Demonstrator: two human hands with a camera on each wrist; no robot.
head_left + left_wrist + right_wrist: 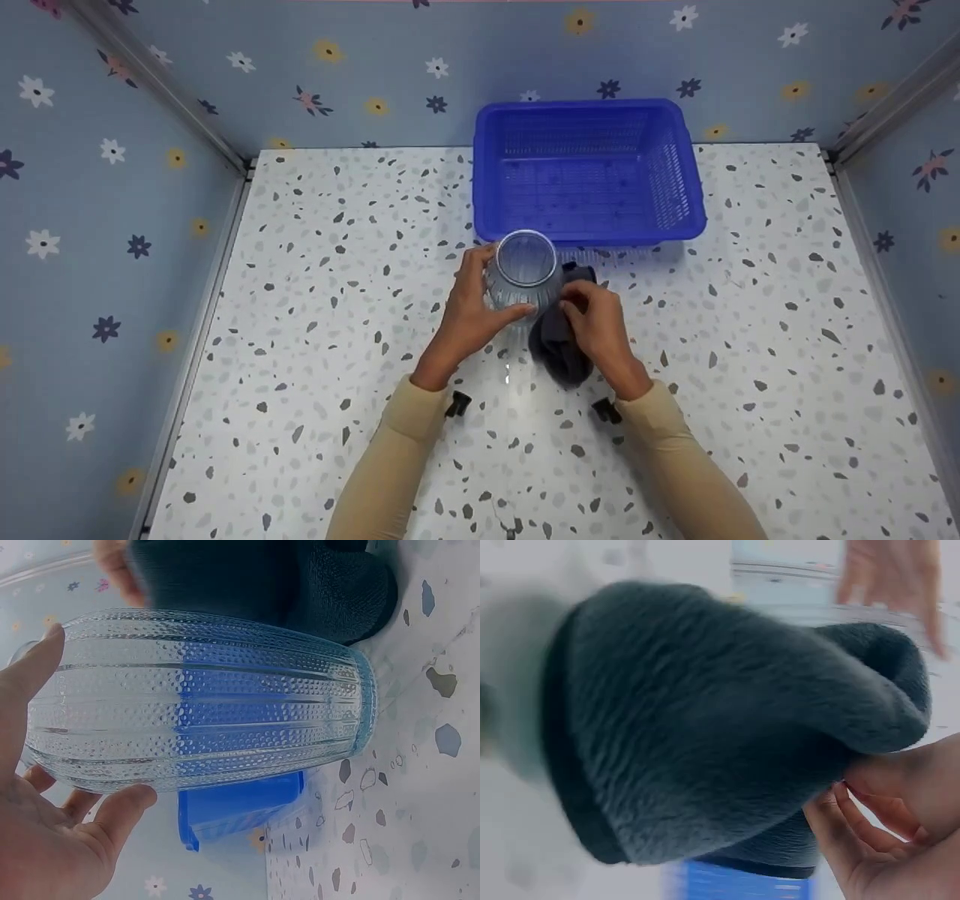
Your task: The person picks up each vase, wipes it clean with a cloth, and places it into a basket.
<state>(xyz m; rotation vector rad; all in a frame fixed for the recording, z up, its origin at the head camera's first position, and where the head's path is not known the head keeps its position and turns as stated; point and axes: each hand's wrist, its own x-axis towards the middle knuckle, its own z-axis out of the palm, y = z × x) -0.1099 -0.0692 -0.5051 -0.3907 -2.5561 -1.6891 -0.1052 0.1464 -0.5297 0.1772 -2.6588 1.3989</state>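
Note:
A clear ribbed glass vase (526,259) stands upright in front of the basket, its round mouth facing up. My left hand (474,307) holds it near the top, thumb on the near side and fingers around the left. Dotted texture covers its wall in the left wrist view, where the vase (225,701) has its narrower base right at the tabletop. Just right of the glass, my right hand (601,319) pinches a dark grey fleecy cloth (559,345) between thumb and fingers. The cloth (705,720) hangs in folds, with a dark hemmed edge.
Behind the vase, a blue plastic basket (589,241) with perforated sides sits against the back wall. Flower-patterned panels (390,67) enclose the speckled white table (337,300) at the back and both sides. Small black clips (458,403) show beside the wrists.

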